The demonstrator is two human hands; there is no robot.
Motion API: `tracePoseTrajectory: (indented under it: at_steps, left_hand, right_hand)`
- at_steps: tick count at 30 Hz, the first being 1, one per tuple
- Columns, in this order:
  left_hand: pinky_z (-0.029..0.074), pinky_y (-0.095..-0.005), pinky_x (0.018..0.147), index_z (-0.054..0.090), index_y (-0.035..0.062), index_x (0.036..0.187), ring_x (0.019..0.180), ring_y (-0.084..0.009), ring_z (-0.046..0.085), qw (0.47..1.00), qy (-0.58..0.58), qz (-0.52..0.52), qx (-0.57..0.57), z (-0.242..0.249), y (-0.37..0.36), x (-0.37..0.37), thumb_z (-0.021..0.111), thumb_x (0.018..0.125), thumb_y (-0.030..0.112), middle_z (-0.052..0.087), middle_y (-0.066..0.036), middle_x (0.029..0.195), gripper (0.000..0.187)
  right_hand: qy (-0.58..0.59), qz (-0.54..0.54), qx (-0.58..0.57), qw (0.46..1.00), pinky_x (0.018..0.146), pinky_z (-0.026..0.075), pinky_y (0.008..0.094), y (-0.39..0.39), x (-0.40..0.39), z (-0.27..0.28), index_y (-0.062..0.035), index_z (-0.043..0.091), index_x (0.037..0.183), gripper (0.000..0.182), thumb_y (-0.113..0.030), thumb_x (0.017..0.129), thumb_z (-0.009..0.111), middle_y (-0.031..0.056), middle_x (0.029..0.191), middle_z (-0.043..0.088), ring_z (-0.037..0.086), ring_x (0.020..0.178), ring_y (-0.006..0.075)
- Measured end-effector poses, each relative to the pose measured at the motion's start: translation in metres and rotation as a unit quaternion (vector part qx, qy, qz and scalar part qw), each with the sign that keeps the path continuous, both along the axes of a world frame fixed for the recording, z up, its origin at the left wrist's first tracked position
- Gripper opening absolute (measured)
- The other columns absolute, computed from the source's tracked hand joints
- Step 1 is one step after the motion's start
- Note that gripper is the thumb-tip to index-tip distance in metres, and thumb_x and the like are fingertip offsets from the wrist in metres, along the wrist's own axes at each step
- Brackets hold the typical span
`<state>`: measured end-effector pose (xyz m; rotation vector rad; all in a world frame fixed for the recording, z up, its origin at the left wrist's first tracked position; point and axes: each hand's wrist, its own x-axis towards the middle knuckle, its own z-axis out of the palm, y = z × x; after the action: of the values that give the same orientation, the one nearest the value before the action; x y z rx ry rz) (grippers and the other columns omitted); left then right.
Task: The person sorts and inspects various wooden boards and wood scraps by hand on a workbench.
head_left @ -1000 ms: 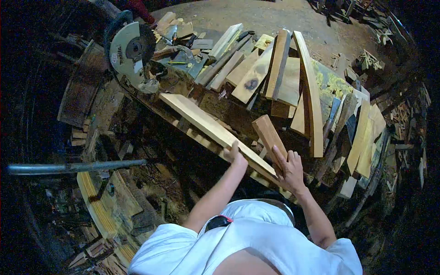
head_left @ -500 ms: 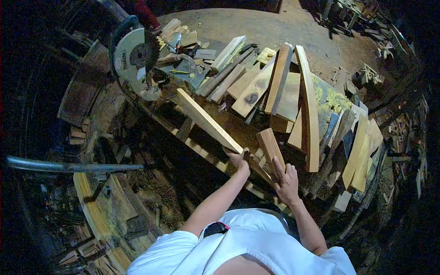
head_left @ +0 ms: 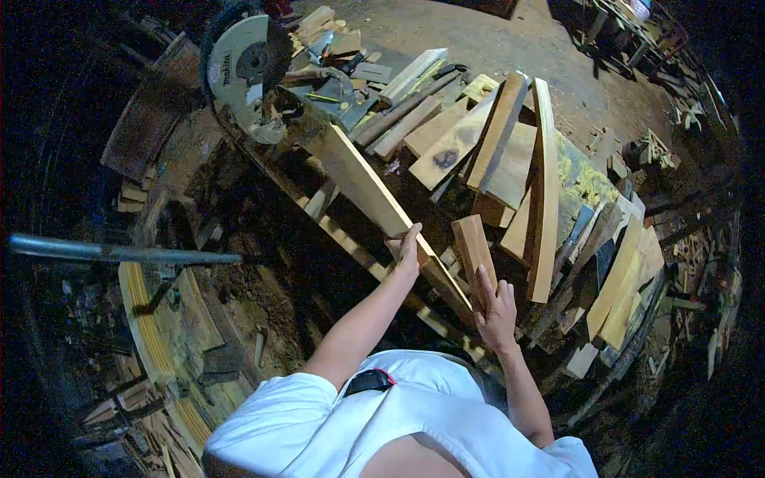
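Note:
In the head view a long wooden board stands on its edge, running from beside the miter saw back toward my body. My left hand is closed around it, and the board's near end reaches past that hand toward my right. My right hand grips the lower end of a short wooden block, with a finger stretched along its face. The hand's underside is hidden. Just beyond the block lie a dark-sided beam and a long curved wooden piece.
Several offcuts and a knotted board cover the bench. A hammer lies near the saw. On the left, a metal pipe juts in above stacked lumber. Scrap wood litters the floor at right.
The long board has swung so that its broad side shows, and its near end now extends past my left hand. That hand has shifted up and left. The right hand still holds the block.

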<state>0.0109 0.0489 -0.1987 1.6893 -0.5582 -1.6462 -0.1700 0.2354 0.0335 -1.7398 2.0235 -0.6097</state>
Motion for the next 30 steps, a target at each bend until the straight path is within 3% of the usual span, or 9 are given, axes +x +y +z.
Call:
tracePoseTrajectory:
  at_steps: [5,8,10,14,19,22,25,28,30]
  left_hand:
    - [0.023,-0.0400,0.114,0.007,-0.0048,0.148,0.140,-0.0324,0.025,0.971,-0.231,0.029,0.052,-0.033,0.017,0.003,0.061,0.063,0.080,0.020,-0.026,0.151,0.132]
    - [0.023,-0.0418,0.114,0.000,-0.0025,0.148,0.140,-0.0352,0.024,0.962,-0.260,0.062,0.061,0.082,0.026,-0.016,0.068,0.062,0.075,0.019,-0.025,0.152,0.134]
    - [0.041,-0.0438,0.101,0.016,0.0001,0.143,0.124,-0.0311,0.045,0.936,-0.307,0.098,0.140,0.131,0.020,-0.023,0.087,0.062,0.035,0.040,-0.021,0.138,0.113]
    - [0.018,-0.0404,0.116,-0.002,-0.0023,0.149,0.142,-0.0336,0.018,0.971,-0.233,0.034,0.030,0.087,0.023,0.000,0.067,0.078,0.059,0.012,-0.023,0.154,0.117]
    - [0.016,-0.0404,0.116,0.004,0.0001,0.150,0.142,-0.0333,0.019,0.994,-0.010,0.105,-0.007,0.054,0.025,0.029,0.045,0.096,0.046,0.013,-0.023,0.154,0.082]
    - [0.019,-0.0465,0.112,0.009,-0.0002,0.149,0.136,-0.0426,0.026,0.929,-0.330,-0.018,-0.166,0.070,0.043,0.041,0.043,0.098,0.036,0.024,-0.024,0.151,0.071]
    - [0.020,-0.0497,0.111,0.015,-0.0005,0.148,0.137,-0.0420,0.024,0.809,-0.421,-0.201,-0.358,0.140,0.067,0.046,0.047,0.095,0.038,0.023,-0.026,0.150,0.073]
    - [0.012,-0.0556,0.113,0.018,-0.0028,0.147,0.141,-0.0397,0.019,0.737,-0.413,-0.357,-0.398,0.155,0.072,0.040,0.045,0.095,0.041,0.019,-0.025,0.152,0.073]
    - [0.011,-0.0570,0.113,0.018,-0.0032,0.147,0.142,-0.0389,0.017,0.778,-0.381,-0.305,-0.396,0.145,0.050,0.036,0.045,0.095,0.040,0.019,-0.024,0.153,0.072]
  right_hand:
    - [0.021,0.015,-0.007,1.000,0.078,0.040,0.0431,-0.004,-0.003,0.003,-0.0187,0.032,0.147,0.089,-0.002,0.069,0.070,0.0143,0.093,0.041,0.042,0.088,0.0342]
    - [0.023,-0.002,-0.021,1.000,0.078,0.040,0.0438,-0.009,-0.004,-0.008,-0.0189,0.031,0.148,0.091,0.001,0.068,0.069,0.0154,0.094,0.042,0.042,0.088,0.0351]
    - [0.022,0.007,-0.008,1.000,0.078,0.040,0.0445,-0.014,-0.002,-0.006,-0.0183,0.031,0.148,0.090,0.001,0.068,0.068,0.0158,0.094,0.041,0.042,0.089,0.0354]
    - [0.039,0.048,-0.010,0.998,0.077,0.040,0.0425,-0.028,0.008,-0.008,-0.0173,0.033,0.147,0.096,-0.001,0.061,0.070,0.0147,0.091,0.042,0.042,0.086,0.0339]
    - [0.089,0.139,-0.030,0.986,0.072,0.037,0.0384,-0.048,0.037,-0.028,-0.0225,0.035,0.148,0.074,-0.008,0.076,0.051,0.0142,0.089,0.045,0.044,0.083,0.0315]
    - [0.140,0.194,0.020,0.971,0.073,0.038,0.0387,-0.050,0.049,-0.048,-0.0311,0.029,0.149,0.079,-0.003,0.078,0.046,0.0136,0.091,0.046,0.044,0.083,0.0313]
    - [0.185,0.202,0.065,0.960,0.074,0.039,0.0405,-0.057,0.057,-0.053,-0.0338,0.028,0.150,0.080,-0.005,0.078,0.047,0.0145,0.094,0.048,0.045,0.085,0.0323]
    - [0.162,0.210,-0.100,0.959,0.078,0.041,0.0437,-0.077,0.061,-0.099,-0.0231,0.056,0.129,0.050,-0.015,0.079,0.053,0.0155,0.102,0.050,0.048,0.096,0.0353]
    - [0.198,0.204,0.011,0.959,0.082,0.042,0.0447,-0.116,0.085,-0.098,-0.0132,0.060,0.112,0.034,-0.017,0.079,0.054,0.0156,0.107,0.051,0.048,0.102,0.0350]
